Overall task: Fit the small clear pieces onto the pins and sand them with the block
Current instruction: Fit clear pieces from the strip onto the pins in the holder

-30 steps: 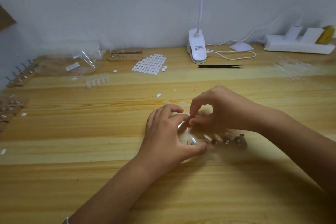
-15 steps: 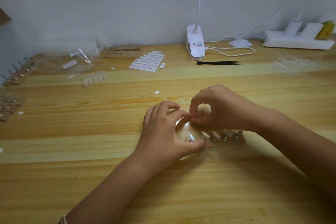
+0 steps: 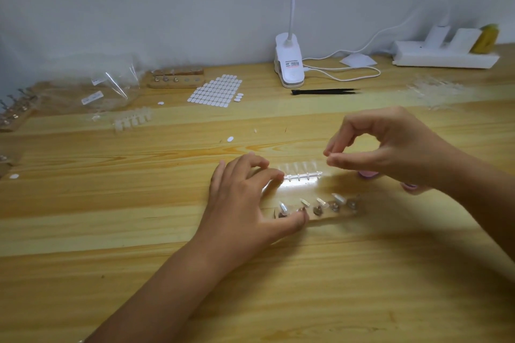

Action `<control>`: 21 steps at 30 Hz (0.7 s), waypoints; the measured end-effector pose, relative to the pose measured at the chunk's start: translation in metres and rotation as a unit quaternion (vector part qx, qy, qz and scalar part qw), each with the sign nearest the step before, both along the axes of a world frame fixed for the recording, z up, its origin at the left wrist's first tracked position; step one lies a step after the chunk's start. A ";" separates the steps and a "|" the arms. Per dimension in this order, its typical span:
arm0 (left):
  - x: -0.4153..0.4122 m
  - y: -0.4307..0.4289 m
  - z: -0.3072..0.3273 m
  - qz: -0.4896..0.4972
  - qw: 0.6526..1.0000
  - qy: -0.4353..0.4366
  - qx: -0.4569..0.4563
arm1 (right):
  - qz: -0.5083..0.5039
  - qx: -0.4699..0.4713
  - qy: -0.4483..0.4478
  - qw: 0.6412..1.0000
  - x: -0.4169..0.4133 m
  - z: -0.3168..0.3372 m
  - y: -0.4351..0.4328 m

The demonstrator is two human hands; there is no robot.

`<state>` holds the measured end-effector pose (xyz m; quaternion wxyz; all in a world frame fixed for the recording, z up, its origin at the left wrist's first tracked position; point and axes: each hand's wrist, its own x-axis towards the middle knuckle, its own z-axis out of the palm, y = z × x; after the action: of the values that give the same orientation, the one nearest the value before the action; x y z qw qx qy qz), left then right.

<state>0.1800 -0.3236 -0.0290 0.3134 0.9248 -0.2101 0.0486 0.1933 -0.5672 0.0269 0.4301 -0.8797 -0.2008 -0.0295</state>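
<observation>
Left hand sat low at frame centre, fingers loosely arched and holding nothing: forefinger tip pressed the left end of the clear strip, thumb touched the wooden pin holder just below. Several pins there wore clear pieces. Right hand hovered right of centre, grip narrow, thumb and forefinger tips meeting in a ring; whether they pinched a piece, couldn't tell. Black tweezers and lamp base lay well behind, upper centre.

Yellow wood-grained table holds white lamp, black tweezers, white oval stickers, clear pieces on silvery pins.
</observation>
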 end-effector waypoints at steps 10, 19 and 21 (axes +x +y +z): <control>0.000 -0.001 -0.001 0.000 1.000 -0.001 -0.016 | -0.049 -0.091 -0.186 0.977 -0.061 -0.035 -0.017; 0.000 -0.001 -0.002 -0.001 1.000 -0.005 -0.019 | -0.053 -0.116 -0.223 0.966 -0.055 -0.041 -0.009; 0.000 -0.001 -0.002 -0.001 1.000 -0.006 -0.022 | -0.050 -0.110 -0.220 0.968 -0.055 -0.042 -0.009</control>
<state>0.1802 -0.3248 -0.0314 0.3324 0.9173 -0.2115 0.0585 0.1384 -0.5766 -0.0152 0.2738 -0.9023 -0.2486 -0.2217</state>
